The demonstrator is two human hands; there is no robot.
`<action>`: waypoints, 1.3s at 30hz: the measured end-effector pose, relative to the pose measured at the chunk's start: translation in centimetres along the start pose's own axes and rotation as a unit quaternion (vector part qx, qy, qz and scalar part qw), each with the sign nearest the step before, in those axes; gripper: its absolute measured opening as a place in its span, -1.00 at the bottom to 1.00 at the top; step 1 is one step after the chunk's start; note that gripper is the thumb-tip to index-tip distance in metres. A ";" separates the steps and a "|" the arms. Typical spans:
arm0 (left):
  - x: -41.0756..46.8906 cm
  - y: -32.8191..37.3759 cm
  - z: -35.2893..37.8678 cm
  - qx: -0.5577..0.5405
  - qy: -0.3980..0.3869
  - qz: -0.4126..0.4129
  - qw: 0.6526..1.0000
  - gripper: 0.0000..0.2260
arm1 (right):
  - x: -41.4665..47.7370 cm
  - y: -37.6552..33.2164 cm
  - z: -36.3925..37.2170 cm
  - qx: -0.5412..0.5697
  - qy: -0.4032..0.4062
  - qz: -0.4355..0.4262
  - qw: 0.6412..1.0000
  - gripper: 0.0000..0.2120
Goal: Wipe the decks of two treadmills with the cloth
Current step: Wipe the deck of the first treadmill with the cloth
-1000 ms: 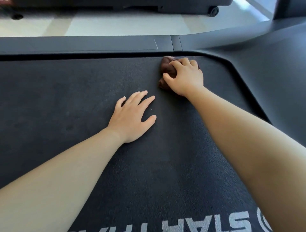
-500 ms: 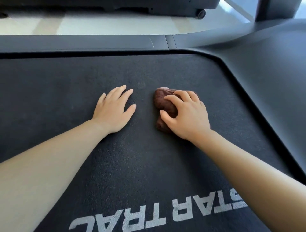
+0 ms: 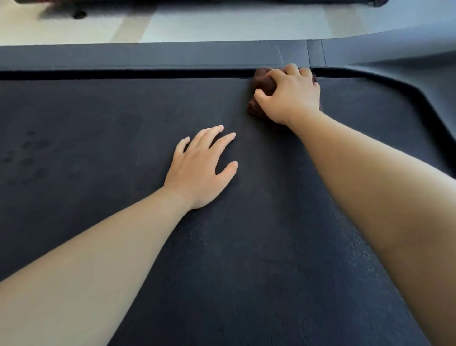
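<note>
A black textured treadmill deck fills most of the view. My right hand grips a bunched dark brown cloth and presses it onto the deck at its far edge, right beside the grey side rail. Most of the cloth is hidden under my fingers. My left hand lies flat on the deck with fingers spread, nearer to me and to the left of the cloth, holding nothing.
The deck's rounded corner and grey plastic shroud lie to the right. Beyond the rail is pale floor, with the dark base of another machine along the top edge. Faint smudges mark the deck at left.
My right hand has pushed the cloth from the middle of the deck away from me to the far edge by the rail. The left hand stays flat; the printed lettering has left the view.
</note>
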State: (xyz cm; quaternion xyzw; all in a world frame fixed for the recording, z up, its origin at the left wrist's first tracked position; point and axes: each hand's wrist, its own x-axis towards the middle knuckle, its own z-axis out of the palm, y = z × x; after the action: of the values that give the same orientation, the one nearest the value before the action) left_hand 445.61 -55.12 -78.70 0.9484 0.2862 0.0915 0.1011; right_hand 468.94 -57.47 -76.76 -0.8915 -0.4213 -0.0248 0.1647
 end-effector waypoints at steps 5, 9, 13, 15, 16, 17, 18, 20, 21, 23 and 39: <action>0.1 -0.2 0.1 -0.006 0.003 -0.001 1.000 -0.51 | -0.5 0.3 -0.1 -0.008 0.000 -0.013 1.000 -0.46; 0.0 -0.3 0.1 -0.003 0.003 -0.005 1.000 -0.52 | -4.2 0.7 -0.9 -0.007 -0.004 -0.036 0.999 -0.49; 0.1 0.1 -0.2 -0.009 0.000 -0.010 1.000 -0.53 | -10.5 0.8 -2.0 -0.014 -0.004 -0.044 0.999 -0.50; -0.6 0.5 -0.3 -0.005 -0.001 -0.013 1.000 -0.54 | -14.3 0.6 -2.6 -0.006 0.003 -0.042 0.999 -0.52; -1.4 0.7 -0.3 -0.004 -0.004 -0.017 1.000 -0.55 | -16.3 0.4 -2.9 -0.003 0.006 -0.042 0.999 -0.52; -2.4 0.7 -0.4 -0.005 -0.011 -0.019 1.000 -0.55 | -18.4 0.1 -3.2 -0.005 0.007 -0.043 0.999 -0.53; -3.8 0.7 -0.4 -0.005 -0.022 -0.016 1.000 -0.54 | -20.5 -0.2 -3.7 -0.010 0.003 -0.045 0.999 -0.53; -6.9 0.4 -0.8 -0.006 -0.041 0.008 0.999 -0.53 | -24.8 -1.1 -4.7 -0.011 -0.011 -0.044 0.999 -0.53; -8.5 0.1 -1.1 -0.008 -0.044 0.022 0.999 -0.53 | -27.0 -1.7 -5.2 -0.008 -0.013 -0.042 0.999 -0.53; -11.1 -0.5 -1.8 -0.011 -0.043 0.042 0.998 -0.53 | -31.5 -2.9 -5.8 -0.002 0.002 -0.030 1.000 -0.54; -16.1 -1.8 -2.7 -0.019 -0.027 0.073 0.997 -0.54 | -26.2 -6.4 -3.3 -0.010 0.013 0.024 1.000 -0.54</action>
State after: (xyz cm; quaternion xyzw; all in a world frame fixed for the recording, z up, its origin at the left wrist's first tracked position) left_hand 430.83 -62.29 -78.45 0.9669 0.2116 0.0786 0.1194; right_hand 447.50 -74.16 -76.67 -0.9023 -0.3977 -0.0368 0.1621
